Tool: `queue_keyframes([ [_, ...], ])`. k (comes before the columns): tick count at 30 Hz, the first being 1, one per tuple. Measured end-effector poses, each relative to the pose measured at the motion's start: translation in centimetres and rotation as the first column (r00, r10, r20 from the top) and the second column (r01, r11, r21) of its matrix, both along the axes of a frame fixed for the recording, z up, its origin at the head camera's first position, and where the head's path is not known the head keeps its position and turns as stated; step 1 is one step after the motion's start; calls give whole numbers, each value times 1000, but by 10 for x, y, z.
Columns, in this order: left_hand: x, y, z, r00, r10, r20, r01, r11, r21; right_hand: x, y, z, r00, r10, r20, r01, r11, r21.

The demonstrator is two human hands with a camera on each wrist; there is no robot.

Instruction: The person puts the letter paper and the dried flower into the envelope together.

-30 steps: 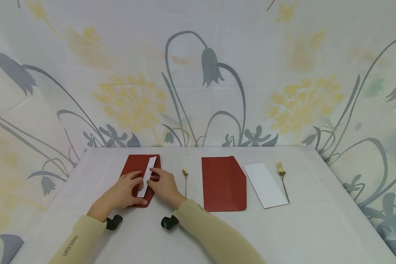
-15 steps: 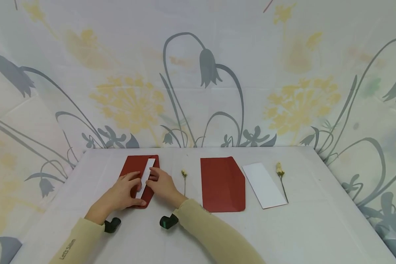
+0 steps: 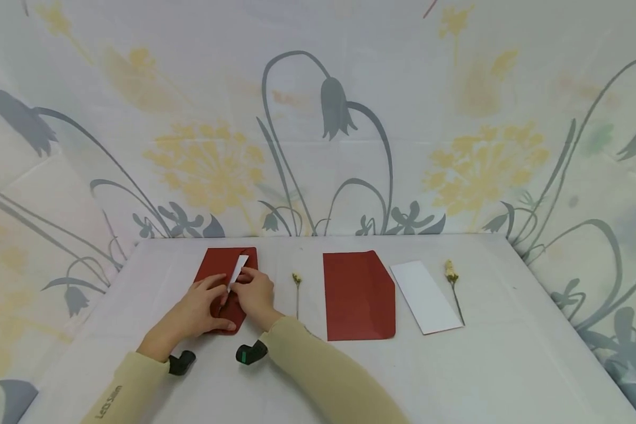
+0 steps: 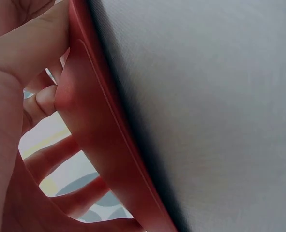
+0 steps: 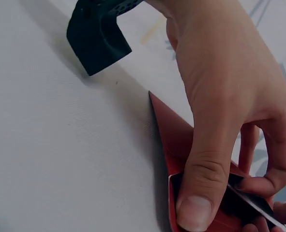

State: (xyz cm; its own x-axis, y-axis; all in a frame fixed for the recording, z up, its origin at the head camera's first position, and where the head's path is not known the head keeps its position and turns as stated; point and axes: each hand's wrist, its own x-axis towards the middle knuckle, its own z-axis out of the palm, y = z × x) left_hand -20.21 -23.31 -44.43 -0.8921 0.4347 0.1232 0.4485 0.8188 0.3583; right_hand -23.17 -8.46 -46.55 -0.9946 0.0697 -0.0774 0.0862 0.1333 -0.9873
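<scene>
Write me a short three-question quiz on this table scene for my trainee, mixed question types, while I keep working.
1. True or false: the left hand and the right hand are both at the left red envelope, with a white strip showing between them.
2. What lies just to the right of the right red envelope? A. the left red envelope; B. a white card; C. the left hand.
3. How many flowers lie on the table?

Key:
1. True.
2. B.
3. Two: a small flower between the envelopes and a larger flower right of the white card.
</scene>
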Motion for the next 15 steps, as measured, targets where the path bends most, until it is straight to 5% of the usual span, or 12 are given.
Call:
queue_keyframes([
  [9, -1, 1, -1, 1000, 3, 6, -3, 1000, 4, -8, -5, -1, 994, -97, -40, 100, 992, 79],
  [15, -1, 0, -2, 1000, 9, -4, -9, 1000, -9, -10, -4, -1, 998, -54, -22, 56, 988, 143],
])
